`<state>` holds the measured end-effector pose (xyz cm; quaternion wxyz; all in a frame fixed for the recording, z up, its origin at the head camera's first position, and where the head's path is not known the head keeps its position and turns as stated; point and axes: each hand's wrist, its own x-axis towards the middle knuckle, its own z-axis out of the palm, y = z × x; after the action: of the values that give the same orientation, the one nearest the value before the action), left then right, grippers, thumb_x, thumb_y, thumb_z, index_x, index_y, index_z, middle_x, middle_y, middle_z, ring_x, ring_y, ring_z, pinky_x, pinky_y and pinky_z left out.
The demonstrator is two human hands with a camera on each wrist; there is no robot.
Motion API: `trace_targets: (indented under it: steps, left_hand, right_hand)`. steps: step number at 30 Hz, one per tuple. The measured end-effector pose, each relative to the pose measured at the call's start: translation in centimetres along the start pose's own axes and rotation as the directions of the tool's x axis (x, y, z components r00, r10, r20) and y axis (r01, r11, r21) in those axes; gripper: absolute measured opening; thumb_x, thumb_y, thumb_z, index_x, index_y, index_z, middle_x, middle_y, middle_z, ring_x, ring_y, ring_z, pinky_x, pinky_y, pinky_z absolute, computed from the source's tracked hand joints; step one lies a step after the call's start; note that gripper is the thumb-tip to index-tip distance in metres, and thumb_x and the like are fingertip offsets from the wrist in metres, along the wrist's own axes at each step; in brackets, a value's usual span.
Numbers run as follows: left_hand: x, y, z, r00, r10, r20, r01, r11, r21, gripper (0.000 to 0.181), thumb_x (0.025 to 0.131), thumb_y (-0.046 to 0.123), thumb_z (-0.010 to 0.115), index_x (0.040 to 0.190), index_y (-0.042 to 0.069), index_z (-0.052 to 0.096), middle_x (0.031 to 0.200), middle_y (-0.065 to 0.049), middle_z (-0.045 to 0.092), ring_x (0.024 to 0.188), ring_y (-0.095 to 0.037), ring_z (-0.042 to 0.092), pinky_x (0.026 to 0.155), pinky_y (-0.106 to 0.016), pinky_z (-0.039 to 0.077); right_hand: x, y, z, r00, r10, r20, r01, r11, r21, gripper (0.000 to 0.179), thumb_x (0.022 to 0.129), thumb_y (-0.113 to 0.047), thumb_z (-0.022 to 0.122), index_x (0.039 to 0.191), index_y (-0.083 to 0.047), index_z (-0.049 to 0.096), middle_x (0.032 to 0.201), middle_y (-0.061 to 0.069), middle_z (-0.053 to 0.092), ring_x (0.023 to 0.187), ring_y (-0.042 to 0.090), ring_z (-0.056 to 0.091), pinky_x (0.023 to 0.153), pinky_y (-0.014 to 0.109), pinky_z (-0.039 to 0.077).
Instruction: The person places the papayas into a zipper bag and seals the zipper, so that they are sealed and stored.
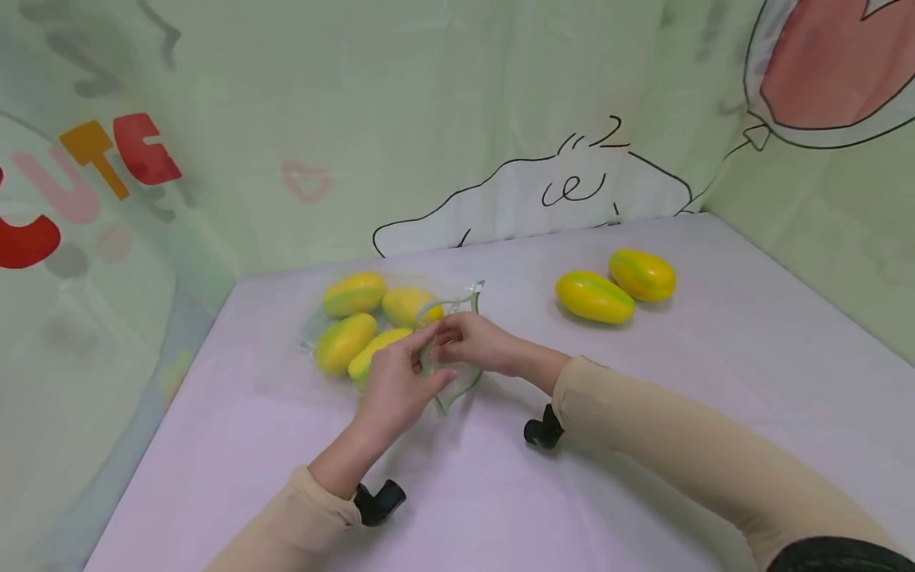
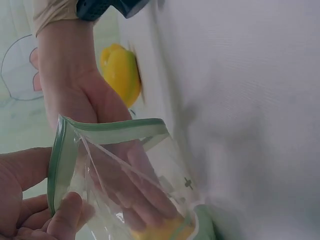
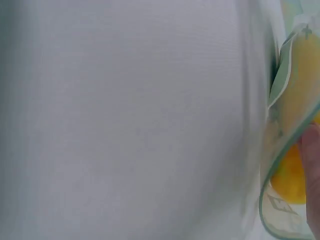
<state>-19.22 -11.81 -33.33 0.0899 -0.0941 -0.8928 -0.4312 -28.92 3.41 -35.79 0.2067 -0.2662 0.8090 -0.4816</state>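
Observation:
My left hand pinches the green-edged rim of a clear zip bag at its mouth. Inside the bag, my right hand reaches in through the opening, its fingers stretched toward a yellow mango and right at its surface. Several yellow-green mangoes lie in the bag on the left of the table, one partly hidden behind my left hand. In the right wrist view, a finger overlaps a mango within the bag.
Two more mangoes, one nearer and one farther, lie side by side on the pale table, right of the bag. A printed cloth backdrop rises behind the table and along its sides.

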Motion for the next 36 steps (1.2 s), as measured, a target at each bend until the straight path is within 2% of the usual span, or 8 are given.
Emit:
trace_targets:
  steps: [3, 5, 9, 14, 19, 24, 28, 36]
  left_hand:
    - [0.1, 0.3, 0.2, 1.000, 0.015, 0.003, -0.015, 1.000, -0.008, 0.064, 0.081, 0.004, 0.084, 0.141, 0.004, 0.061, 0.113, -0.016, 0.072, 0.073, -0.016, 0.046, 0.061, -0.020, 0.040]
    - [0.1, 0.6, 0.3, 1.000, 0.019, 0.005, -0.019, 1.000, -0.007, 0.064, 0.082, 0.004, 0.084, 0.141, 0.003, 0.061, 0.104, -0.018, 0.071, 0.072, -0.016, 0.045, 0.060, -0.020, 0.038]
    - [0.2, 0.8, 0.4, 0.999, 0.036, 0.000, -0.036, 0.999, -0.002, 0.064, 0.082, 0.005, 0.084, 0.141, 0.001, 0.060, 0.108, -0.018, 0.072, 0.073, -0.018, 0.046, 0.060, -0.021, 0.038]
    - [0.5, 1.1, 0.2, 0.999, 0.041, 0.003, -0.041, 0.999, -0.014, 0.063, 0.084, 0.006, 0.083, 0.141, -0.002, 0.059, 0.132, -0.018, 0.068, 0.089, -0.023, 0.062, 0.069, -0.025, 0.051]
    - [0.7, 1.2, 0.2, 0.999, -0.033, 0.041, 0.036, 0.997, -0.069, 0.066, 0.084, 0.006, 0.082, 0.144, 0.001, 0.056, 0.122, -0.015, 0.072, 0.096, -0.028, 0.064, 0.087, -0.037, 0.059]
    - [0.5, 1.0, 0.3, 0.995, -0.076, 0.067, 0.084, 0.988, -0.131, 0.067, 0.084, 0.003, 0.082, 0.145, 0.002, 0.055, 0.125, -0.011, 0.070, 0.105, -0.028, 0.064, 0.100, -0.042, 0.056]
    - [0.4, 0.7, 0.3, 0.996, -0.067, 0.065, 0.076, 0.986, -0.151, 0.065, 0.084, 0.001, 0.081, 0.144, 0.001, 0.057, 0.125, -0.011, 0.071, 0.103, -0.027, 0.064, 0.099, -0.041, 0.056]
    - [0.4, 0.8, 0.4, 0.996, -0.077, 0.055, 0.083, 0.989, -0.122, 0.064, 0.083, 0.004, 0.083, 0.142, 0.003, 0.059, 0.109, -0.008, 0.072, 0.098, -0.025, 0.064, 0.091, -0.036, 0.057]
  right_hand:
    - [0.4, 0.1, 0.3, 0.998, -0.034, 0.051, 0.033, 0.999, 0.015, 0.022, 0.098, 0.006, 0.053, 0.117, 0.004, 0.064, 0.095, 0.007, 0.070, 0.087, 0.013, 0.061, 0.078, 0.023, 0.052]
    - [0.6, 0.2, 0.3, 0.996, -0.053, 0.074, 0.052, 0.999, 0.013, 0.018, 0.096, 0.010, 0.049, 0.104, 0.003, 0.063, 0.083, 0.002, 0.062, 0.077, 0.012, 0.053, 0.069, 0.022, 0.046]
    - [0.5, 0.5, 0.1, 0.992, -0.062, 0.106, 0.062, 0.998, 0.007, 0.016, 0.098, 0.008, 0.047, 0.093, -0.003, 0.058, 0.084, 0.000, 0.058, 0.076, 0.013, 0.051, 0.067, 0.022, 0.043]
    - [-1.1, 0.5, -1.7, 0.988, -0.049, 0.150, 0.045, 0.999, 0.028, 0.023, 0.104, -0.001, 0.051, 0.124, -0.001, 0.061, 0.128, 0.012, 0.068, 0.114, 0.020, 0.064, 0.097, 0.029, 0.054]
    - [-3.9, 0.9, -5.2, 0.989, -0.009, 0.149, 0.001, 0.999, 0.055, 0.045, 0.104, -0.007, 0.056, 0.147, 0.002, 0.049, 0.146, 0.020, 0.058, 0.132, 0.030, 0.061, 0.109, 0.038, 0.051]
    - [-7.5, 2.4, -9.9, 0.999, 0.020, 0.031, -0.023, 0.996, 0.086, 0.046, 0.102, -0.015, 0.063, 0.144, 0.002, 0.052, 0.139, 0.023, 0.061, 0.123, 0.031, 0.066, 0.101, 0.030, 0.056]
    - [-10.5, 3.5, -14.0, 0.994, 0.035, -0.102, -0.026, 0.995, 0.092, 0.049, 0.102, -0.015, 0.063, 0.144, 0.004, 0.050, 0.135, 0.014, 0.065, 0.116, 0.018, 0.070, 0.097, 0.025, 0.056]
    - [-14.1, 6.4, -21.8, 0.918, 0.130, -0.375, -0.148, 0.989, -0.018, 0.047, 0.103, -0.033, 0.061, 0.146, -0.016, 0.053, 0.122, -0.023, 0.067, 0.111, 0.000, 0.066, 0.090, 0.011, 0.052]
